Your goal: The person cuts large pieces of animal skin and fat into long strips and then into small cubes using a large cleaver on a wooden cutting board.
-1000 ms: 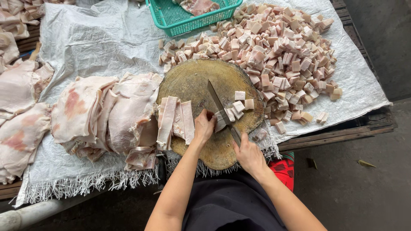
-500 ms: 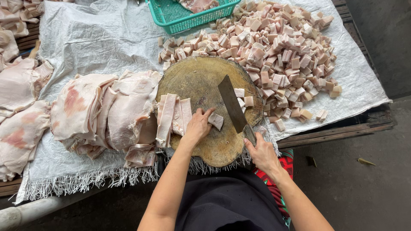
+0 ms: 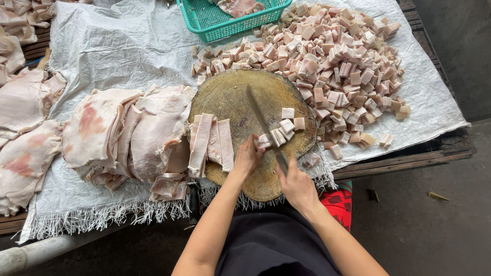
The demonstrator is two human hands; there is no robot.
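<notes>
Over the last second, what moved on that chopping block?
The cleaver, lifted half a second ago, has come back down at the cut cubes; the right hand kept its grip. The left hand stayed beside the strips. The pile and basket are unchanged.

View: one head camera, worn by the person, looking steeply down.
Facing: away from the body, over the round chopping block toward the far green basket.
Nearness: close; forearms enter from the near edge.
Shared: nothing, single view.
</notes>
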